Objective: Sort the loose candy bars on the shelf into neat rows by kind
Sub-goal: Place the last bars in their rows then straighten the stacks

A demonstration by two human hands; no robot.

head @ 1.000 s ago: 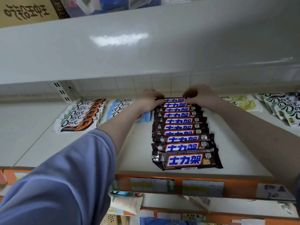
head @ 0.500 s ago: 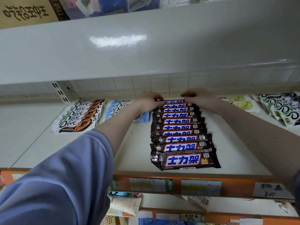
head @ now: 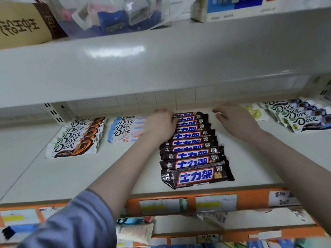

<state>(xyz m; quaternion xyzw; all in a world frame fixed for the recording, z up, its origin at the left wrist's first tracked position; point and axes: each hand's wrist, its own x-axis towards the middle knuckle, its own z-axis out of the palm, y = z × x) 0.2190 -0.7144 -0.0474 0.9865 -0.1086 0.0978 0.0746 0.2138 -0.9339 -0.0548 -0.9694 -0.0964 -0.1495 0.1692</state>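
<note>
Since the earlier frame, the right hand (head: 236, 120) has lifted off the far end of the Snickers row (head: 193, 147) and now sits just beside it, toward the shelf's right side; the left hand (head: 161, 125) stays on the row's left ends near the back edge.

Task status, judged from the present layout: largely complete. The shelf (head: 86, 174) carries five groups, each of one kind:
- Snickers row: centre, overlapping front to back, from near the front edge to the back edge.
- Dove orange row (head: 78, 135): back-left corner, overlapped neatly.
- Dove green-label row (head: 300, 115): back-right corner (slightly fanned, a likely remaining correction).
- Dove pink row (head: 125, 129): just left of the left hand, partly hidden by it.
- Yellow-green packets (head: 255, 111): behind the right hand, count not discernible.

No stray bars are visible between groups.

Fingers: the left hand's are gently bent and press against the wrapper ends of the rear Snickers bars, squaring them; nothing is gripped. The right hand's fingers (head: 219, 112) are loosely curled, clear of the bars, holding nothing.
</note>
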